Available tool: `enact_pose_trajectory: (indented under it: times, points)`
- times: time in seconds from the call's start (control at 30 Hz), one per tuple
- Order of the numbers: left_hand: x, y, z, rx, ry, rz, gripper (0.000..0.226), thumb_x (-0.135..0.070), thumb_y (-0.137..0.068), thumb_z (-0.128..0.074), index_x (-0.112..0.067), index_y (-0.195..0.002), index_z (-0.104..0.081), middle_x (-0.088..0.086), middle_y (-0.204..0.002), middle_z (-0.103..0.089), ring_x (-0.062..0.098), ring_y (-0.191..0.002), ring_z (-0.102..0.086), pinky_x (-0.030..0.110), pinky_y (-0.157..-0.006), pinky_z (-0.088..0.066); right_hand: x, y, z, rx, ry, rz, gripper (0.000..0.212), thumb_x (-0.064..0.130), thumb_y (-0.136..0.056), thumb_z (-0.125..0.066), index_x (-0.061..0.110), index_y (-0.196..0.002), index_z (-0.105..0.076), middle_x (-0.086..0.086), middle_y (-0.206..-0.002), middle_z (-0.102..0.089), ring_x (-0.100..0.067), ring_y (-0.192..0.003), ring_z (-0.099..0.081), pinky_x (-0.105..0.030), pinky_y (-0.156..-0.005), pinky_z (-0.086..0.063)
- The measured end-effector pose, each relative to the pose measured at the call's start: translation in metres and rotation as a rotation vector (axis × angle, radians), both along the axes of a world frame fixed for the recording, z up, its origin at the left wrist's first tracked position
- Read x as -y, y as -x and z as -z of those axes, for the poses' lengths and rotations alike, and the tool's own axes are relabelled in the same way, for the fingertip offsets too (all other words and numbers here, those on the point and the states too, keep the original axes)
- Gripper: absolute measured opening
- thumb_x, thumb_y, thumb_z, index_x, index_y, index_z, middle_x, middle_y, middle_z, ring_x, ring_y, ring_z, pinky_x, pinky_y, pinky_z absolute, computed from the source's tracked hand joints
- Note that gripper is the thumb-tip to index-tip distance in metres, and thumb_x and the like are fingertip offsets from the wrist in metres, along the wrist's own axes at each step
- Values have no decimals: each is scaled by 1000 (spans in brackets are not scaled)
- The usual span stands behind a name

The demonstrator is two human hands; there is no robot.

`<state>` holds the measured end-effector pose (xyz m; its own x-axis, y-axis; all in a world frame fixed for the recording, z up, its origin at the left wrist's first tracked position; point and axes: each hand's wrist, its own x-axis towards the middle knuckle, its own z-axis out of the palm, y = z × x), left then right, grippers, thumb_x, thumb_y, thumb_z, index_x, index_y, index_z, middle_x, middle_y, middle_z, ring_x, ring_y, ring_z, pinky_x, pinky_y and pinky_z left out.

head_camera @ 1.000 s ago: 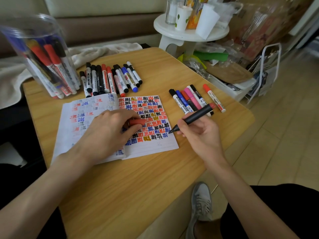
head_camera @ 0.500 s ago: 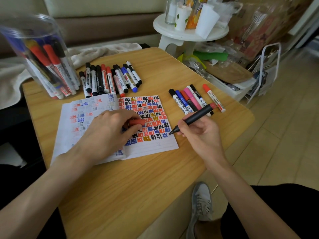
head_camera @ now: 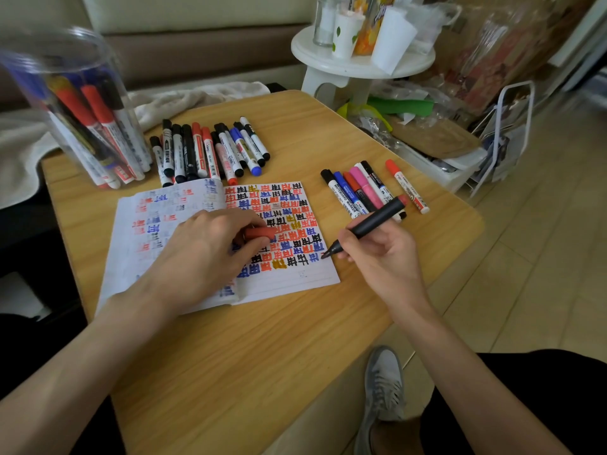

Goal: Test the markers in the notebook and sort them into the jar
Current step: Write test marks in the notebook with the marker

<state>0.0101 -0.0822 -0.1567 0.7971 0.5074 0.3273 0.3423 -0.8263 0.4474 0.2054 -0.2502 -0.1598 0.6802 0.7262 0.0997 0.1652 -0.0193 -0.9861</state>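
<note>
Just left of the fingers of your right hand point(head_camera: 377, 257), which is gripping the uncapped marker point(head_camera: 371, 224), its tip is pointing at the right edge of the notebook point(head_camera: 295, 284). Your left hand point(head_camera: 203, 257) is pinching the red cap point(head_camera: 259, 233) on the page; the jar point(head_camera: 75, 93) is standing far beyond it.
</note>
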Motion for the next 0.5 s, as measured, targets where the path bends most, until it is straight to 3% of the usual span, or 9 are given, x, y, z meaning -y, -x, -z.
enact_pose_trajectory:
  times: [0.23, 0.4, 0.5]
  points:
    - [0, 0, 0, -9, 9, 1, 31, -48, -94, -60, -29, -116, -70, -15, -103, -70, 3, -85, -64, 17, -71, -49, -1, -4, 4, 52, 17, 50, 14, 2, -90, -76, 12, -96, -69, -5, -84, -77, -16, -74, -75, -26, -73, -61]
    - [0, 1, 0, 1, 3, 4, 33, -50, -94, -58, -30, -116, -69, -15, -104, -71, 4, -86, -64, 29, -74, -57, -2, -4, 3, -54, -34, 63, 11, 0, -91, -75, 4, -100, -70, -11, -83, -78, -20, -70, -75, -21, -66, -58]
    - [-1, 0, 1, -4, -3, 0, 34, -52, -93, -57, -30, -117, -69, -15, -104, -70, 3, -84, -63, 25, -73, -55, -3, -2, 3, -44, -31, 57, 11, 2, -91, -76, 6, -100, -71, -11, -85, -79, -22, -73, -77, -21, -67, -58]
